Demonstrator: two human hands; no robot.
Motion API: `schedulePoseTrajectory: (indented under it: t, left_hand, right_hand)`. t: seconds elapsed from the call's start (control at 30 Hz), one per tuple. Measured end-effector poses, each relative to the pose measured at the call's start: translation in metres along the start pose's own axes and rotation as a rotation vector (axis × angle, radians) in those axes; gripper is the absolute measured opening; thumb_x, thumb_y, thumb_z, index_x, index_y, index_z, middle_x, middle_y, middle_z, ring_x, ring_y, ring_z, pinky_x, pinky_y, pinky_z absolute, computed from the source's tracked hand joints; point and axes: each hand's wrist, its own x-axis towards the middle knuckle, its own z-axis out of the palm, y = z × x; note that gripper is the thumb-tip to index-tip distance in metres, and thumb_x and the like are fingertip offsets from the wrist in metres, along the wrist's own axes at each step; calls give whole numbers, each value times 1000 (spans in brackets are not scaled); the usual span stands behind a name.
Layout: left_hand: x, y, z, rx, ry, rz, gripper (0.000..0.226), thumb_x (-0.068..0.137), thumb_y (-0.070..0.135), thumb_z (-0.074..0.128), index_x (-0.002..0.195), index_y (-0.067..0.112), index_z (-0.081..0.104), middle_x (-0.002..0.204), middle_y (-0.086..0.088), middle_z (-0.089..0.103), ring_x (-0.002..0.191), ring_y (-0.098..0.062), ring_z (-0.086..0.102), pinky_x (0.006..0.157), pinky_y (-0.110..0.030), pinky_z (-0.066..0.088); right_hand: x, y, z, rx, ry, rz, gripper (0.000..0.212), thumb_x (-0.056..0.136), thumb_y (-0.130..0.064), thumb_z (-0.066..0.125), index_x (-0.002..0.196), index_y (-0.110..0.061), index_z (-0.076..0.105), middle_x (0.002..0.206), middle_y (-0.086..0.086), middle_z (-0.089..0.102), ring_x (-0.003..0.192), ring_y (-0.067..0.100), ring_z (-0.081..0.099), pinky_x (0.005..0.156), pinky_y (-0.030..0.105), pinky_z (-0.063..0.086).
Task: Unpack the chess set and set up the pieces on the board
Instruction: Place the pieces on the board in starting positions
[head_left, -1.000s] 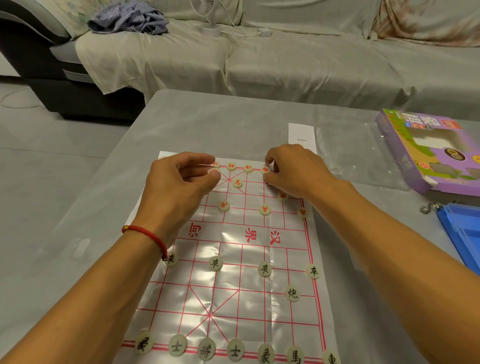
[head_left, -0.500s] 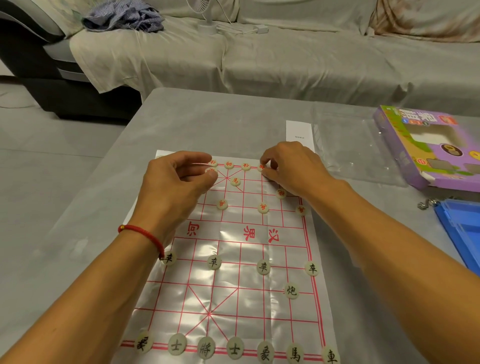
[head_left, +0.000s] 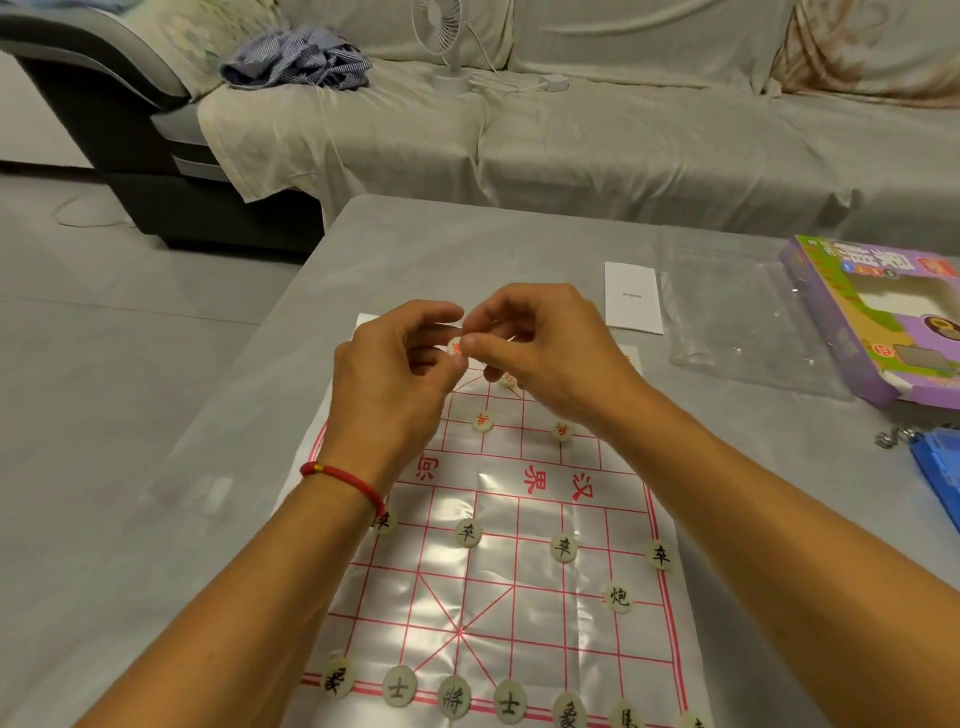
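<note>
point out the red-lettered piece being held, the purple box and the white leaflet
red-lettered piece (head_left: 455, 346), head view, its visible face between the fingertips
purple box (head_left: 831, 332), head view, its left side wall
white leaflet (head_left: 632, 297), head view, its middle

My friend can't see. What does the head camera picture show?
Two hands meet above the far end of a chess board: the left hand and right hand pinch one red-marked piece between their fingertips. Black-marked pieces sit along the near rows, and a purple box lies at the right.

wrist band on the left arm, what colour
Red, with a small gold bead; the wrist band shows clearly in the head view.
</note>
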Motion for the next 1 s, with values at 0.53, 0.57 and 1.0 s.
schedulePoseTrajectory:
  t: [0.53,0.57,1.0]
  left_hand:
    - [19,-11,-29,-375,91,-345,42,81,12,74,121,20,60,91,-2,73,83,-18,72,83,-40,58]
    - [21,-13,-32,-360,109,-350,39,83,13,72,120,21,60,94,-1,71,86,-18,71,83,-40,58]
    - [33,-28,-53,-322,162,-485,36,90,15,62,123,26,53,104,-2,65,88,-20,67,77,-39,59]
  right_hand:
    - [42,-24,8,-452,-161,-303,28,87,-34,72,112,-22,73,103,-5,72,81,2,63,69,5,45]
    - [47,-21,7,-481,-129,-299,28,88,-35,71,112,-22,72,106,-5,71,84,3,60,70,6,42]
    - [93,29,48,-767,-118,-233,32,87,-48,69,110,-26,74,117,-1,64,106,17,48,90,34,44]
